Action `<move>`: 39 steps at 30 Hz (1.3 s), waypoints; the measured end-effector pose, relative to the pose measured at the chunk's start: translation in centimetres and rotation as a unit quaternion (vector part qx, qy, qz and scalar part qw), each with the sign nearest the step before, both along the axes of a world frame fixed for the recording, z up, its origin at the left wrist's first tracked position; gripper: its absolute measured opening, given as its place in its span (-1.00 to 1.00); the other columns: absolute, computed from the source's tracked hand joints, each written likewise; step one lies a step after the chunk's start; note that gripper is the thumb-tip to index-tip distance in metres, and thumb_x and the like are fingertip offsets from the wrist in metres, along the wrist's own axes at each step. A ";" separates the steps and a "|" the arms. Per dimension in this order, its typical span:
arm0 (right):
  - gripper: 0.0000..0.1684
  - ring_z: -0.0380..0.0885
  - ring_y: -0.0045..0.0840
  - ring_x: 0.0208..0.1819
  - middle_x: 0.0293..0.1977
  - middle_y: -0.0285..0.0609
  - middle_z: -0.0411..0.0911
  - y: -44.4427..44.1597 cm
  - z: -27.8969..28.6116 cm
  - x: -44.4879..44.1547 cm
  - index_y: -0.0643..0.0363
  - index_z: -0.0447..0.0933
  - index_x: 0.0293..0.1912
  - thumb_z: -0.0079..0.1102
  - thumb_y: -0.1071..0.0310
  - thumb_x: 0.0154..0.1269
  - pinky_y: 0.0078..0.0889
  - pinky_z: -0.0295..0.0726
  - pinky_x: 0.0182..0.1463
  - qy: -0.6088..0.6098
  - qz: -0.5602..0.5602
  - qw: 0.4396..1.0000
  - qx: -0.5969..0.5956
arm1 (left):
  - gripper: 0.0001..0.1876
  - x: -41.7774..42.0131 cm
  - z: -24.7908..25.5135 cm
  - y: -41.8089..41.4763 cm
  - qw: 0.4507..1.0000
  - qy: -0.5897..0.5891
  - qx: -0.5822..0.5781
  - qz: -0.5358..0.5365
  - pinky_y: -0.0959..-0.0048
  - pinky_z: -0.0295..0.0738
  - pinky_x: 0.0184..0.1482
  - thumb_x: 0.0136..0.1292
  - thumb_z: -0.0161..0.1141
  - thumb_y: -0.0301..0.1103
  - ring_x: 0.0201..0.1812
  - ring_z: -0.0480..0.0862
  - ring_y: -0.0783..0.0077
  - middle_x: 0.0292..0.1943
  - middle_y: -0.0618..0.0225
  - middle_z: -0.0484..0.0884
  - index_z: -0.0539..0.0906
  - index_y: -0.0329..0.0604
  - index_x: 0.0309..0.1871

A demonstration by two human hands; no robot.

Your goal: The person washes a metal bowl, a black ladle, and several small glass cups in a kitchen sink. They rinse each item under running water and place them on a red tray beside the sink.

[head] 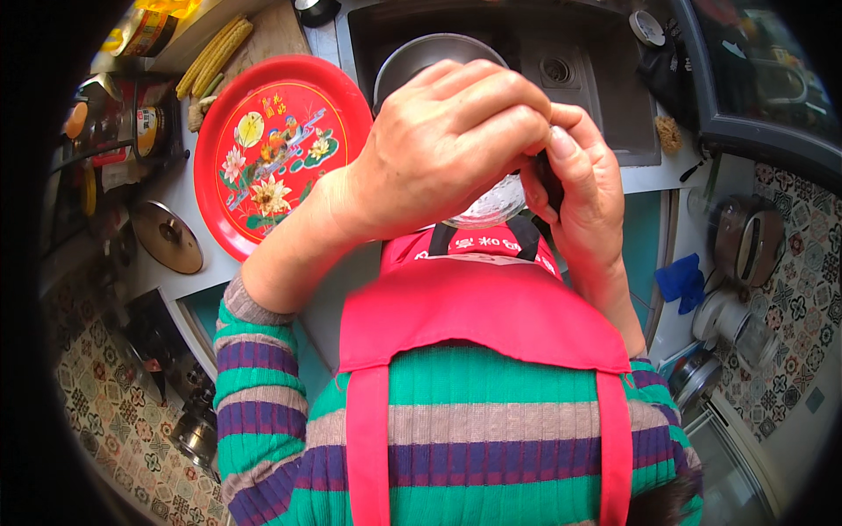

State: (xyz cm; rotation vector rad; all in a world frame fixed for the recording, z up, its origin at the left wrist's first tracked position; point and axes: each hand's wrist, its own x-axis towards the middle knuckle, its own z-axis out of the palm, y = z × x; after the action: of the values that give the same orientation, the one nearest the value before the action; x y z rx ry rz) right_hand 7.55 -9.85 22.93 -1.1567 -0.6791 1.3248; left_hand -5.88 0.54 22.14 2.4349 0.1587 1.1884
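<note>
In front of my chest my left hand (454, 144) reaches across, its fingers bent down to meet the right thumb. Whether those fingertips pinch anything is hidden. My right hand (589, 177) grips a small dark object (551, 181) between thumb and fingers; too little of it shows to name it. Beneath both hands, partly covered, is a clear glass vessel (490, 205) with a textured or wet surface. Just beyond the left hand, a grey metal pot (421, 54) stands in the dark sink (592, 105).
Left of my arm lies a round red tray (316, 85) with a flower and bird print. Corn cobs (217, 56) rest on a wooden board (279, 33). A glass lid (166, 237) is on the left counter. A toaster (746, 240) and a blue cloth (682, 281) are at the right.
</note>
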 end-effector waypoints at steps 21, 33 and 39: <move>-0.69 0.23 -0.84 -0.66 -0.43 -0.28 0.50 -0.2 -1.5 0.2 0.25 0.39 -0.02 -0.01 0.23 0.40 -0.78 0.12 -0.65 0.076 0.002 0.997 0.004 | -0.75 -0.2 0.2 0.3 0.995 0.069 -0.074 -0.024 0.49 0.38 -0.27 -0.14 0.36 -0.54 -0.31 0.56 0.39 -0.30 0.40 0.57 0.51 -0.14 -0.39; -0.41 0.56 -0.57 -0.08 -0.12 -0.07 0.56 0.1 0.8 0.8 0.25 0.32 0.10 0.36 0.37 0.13 -0.56 0.52 0.03 -0.069 0.076 0.993 0.058 | -0.39 -4.2 0.4 2.7 0.968 0.139 -0.203 -0.044 0.25 0.30 0.24 0.15 0.27 -0.18 0.28 0.36 0.14 0.22 0.06 0.37 0.37 -0.25 0.23; -0.41 0.58 -0.58 -0.13 -0.20 -0.04 0.61 0.1 -0.1 0.8 0.20 0.32 0.06 0.40 0.33 0.09 -0.59 0.53 -0.04 -0.133 0.075 0.985 0.074 | -0.37 -4.7 -1.1 2.5 0.966 0.218 -0.137 0.040 0.24 0.26 0.27 0.26 0.05 0.10 0.27 0.36 0.09 0.19 0.08 0.39 0.41 -0.22 0.22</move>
State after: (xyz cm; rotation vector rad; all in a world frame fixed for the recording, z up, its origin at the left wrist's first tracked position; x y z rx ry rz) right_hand 8.33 -9.70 22.86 -1.1904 -1.0599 1.2322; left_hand -10.57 3.07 21.05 2.4166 0.5187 0.5933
